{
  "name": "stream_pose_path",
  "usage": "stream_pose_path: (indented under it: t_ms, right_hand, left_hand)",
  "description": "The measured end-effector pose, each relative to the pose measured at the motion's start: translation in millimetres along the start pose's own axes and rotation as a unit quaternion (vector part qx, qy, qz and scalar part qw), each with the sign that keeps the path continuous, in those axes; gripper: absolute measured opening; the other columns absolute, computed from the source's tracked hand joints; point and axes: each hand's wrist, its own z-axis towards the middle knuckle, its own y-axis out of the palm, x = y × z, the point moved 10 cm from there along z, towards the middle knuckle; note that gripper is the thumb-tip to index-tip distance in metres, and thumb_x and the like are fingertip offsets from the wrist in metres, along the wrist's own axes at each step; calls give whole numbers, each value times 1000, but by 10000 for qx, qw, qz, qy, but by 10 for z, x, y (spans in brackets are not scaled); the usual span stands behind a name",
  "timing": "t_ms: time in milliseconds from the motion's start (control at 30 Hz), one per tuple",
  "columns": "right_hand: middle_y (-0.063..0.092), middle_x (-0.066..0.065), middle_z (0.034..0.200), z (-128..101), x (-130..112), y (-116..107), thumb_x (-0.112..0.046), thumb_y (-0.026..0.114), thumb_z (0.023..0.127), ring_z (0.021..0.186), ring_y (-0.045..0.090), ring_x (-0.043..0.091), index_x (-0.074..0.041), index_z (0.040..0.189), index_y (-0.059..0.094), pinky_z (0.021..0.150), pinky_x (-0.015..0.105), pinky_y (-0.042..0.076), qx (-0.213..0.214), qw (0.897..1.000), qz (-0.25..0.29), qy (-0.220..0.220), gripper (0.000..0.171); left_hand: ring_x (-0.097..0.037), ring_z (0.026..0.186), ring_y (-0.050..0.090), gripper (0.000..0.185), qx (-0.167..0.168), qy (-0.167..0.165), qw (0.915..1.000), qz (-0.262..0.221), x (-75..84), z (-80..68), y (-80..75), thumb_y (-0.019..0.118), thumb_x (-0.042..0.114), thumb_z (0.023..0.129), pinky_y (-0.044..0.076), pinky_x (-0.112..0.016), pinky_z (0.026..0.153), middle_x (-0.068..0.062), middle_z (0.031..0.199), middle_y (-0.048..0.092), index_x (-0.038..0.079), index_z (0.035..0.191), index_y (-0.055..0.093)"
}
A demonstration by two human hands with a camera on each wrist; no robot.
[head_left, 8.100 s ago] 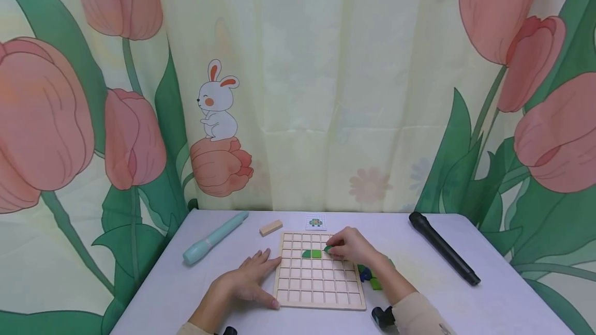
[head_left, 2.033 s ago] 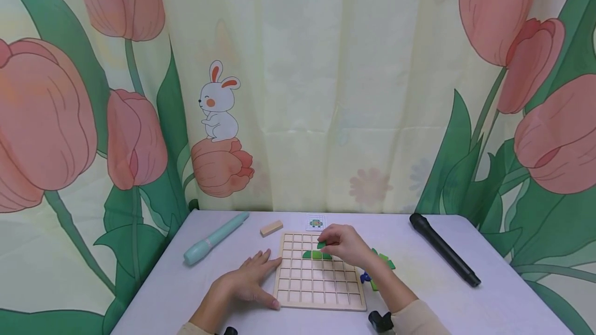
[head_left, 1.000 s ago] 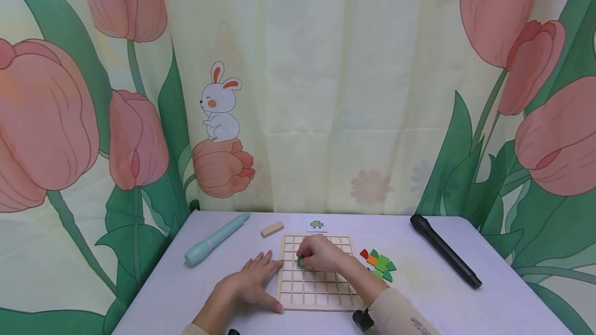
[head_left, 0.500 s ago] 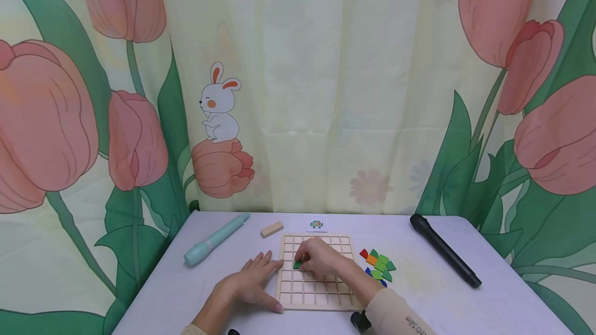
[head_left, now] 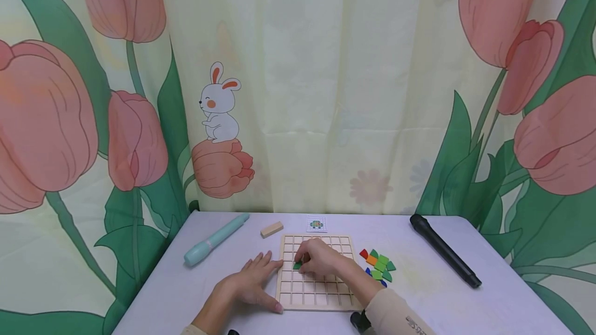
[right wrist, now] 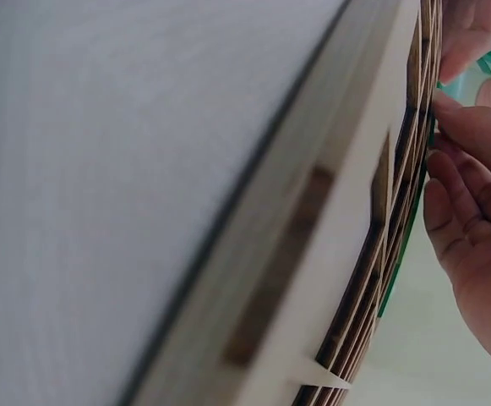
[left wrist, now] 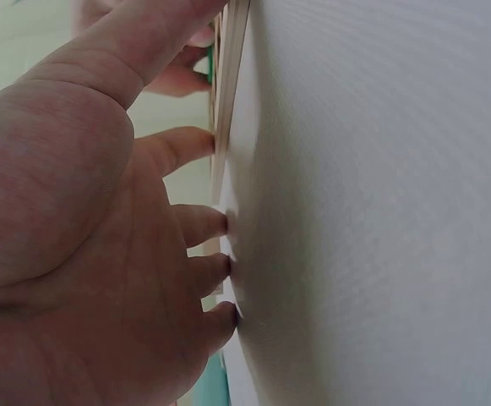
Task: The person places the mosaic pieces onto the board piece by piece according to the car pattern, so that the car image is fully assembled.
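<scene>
Green piece unmoved on grid board, right hand pinching it; left hand flat.

Pale wooden grid board, green piece, mint pen, black microphone

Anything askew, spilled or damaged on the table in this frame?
Nothing stands out. The wooden grid board lies flat, steadied by the left hand; the right hand sets a green piece into it. Spare coloured pieces sit in a loose cluster beside it.
</scene>
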Motion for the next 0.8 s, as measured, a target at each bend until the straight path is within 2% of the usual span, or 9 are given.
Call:
stream_pose_path:
  t_ms: [233, 400, 567, 800]
  right_hand:
    - [73, -2, 93, -9, -4, -2, -6, 83, 86, 75, 57, 1, -9, 104, 81, 67, 18, 51, -5, 10000, 45, -36, 19]
    - [73, 1, 101, -66, 29, -53, -9, 83, 87, 82, 60, 7, -9, 111, 79, 71, 21, 52, 135, 9997, 210, 3, 23]
    - [74, 7, 111, -162, 23, -221, -13, 81, 90, 91, 62, 14, -9, 118, 76, 73, 23, 51, 471, 9984, 274, -130, 29]
    - [74, 8, 118, -345, 8, -484, -18, 81, 91, 93, 62, 14, -16, 119, 75, 71, 24, 52, 1036, 9936, 368, -246, 28]
  left_hand:
    - [-44, 160, 14, 109, -9, -33, 10000, -35, -7, 4, 13, 87, 66, 71, 14, -68, 126, -23, 171, 23, 21, 159, 40]
    - [-45, 160, 14, 110, 21, 10, 10000, -25, -2, -3, 14, 87, 66, 71, 15, -68, 126, -24, 170, 23, 21, 159, 40]
    - [-45, 160, 14, 110, 7, -21, 10000, -34, -3, -4, 6, 87, 66, 70, 14, -68, 126, -24, 171, 23, 21, 159, 41]
    - [-44, 160, 16, 110, 48, -61, 10000, 40, -3, -2, -15, 87, 67, 70, 16, -67, 126, -23, 171, 24, 20, 159, 41]
